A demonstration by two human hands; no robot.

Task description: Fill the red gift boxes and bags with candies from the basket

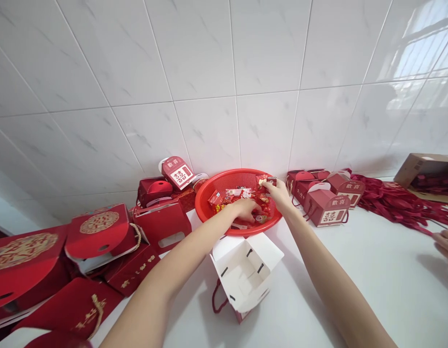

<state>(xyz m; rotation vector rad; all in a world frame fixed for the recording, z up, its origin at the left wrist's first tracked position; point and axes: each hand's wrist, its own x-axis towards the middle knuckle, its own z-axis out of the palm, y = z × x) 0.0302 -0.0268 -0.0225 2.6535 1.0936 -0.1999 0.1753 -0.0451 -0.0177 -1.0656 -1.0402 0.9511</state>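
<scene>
My left hand (247, 210) reaches down into a red plastic basket (205, 205), its fingers curled among small wrapped candies (238, 192). What its fingertips grip is hidden. At the basket's right rim, my right hand (278, 192) pinches a red wrapped candy (262, 181) between thumb and fingers. Just in front of the basket, between my forearms, stands an open gift box (241, 275) with its flaps spread. Its white inside shows dark slots, and a dark red cord handle (218, 299) hangs at its left.
Closed red gift boxes (100, 232) crowd the left side. Smaller gift boxes (327, 205) stand at the right, beside a heap of dark red ribbons (386, 200) and a cardboard box (426, 174). Another person's hand (446, 244) touches a ribbon at the right edge. A tiled wall (267, 58) rises behind.
</scene>
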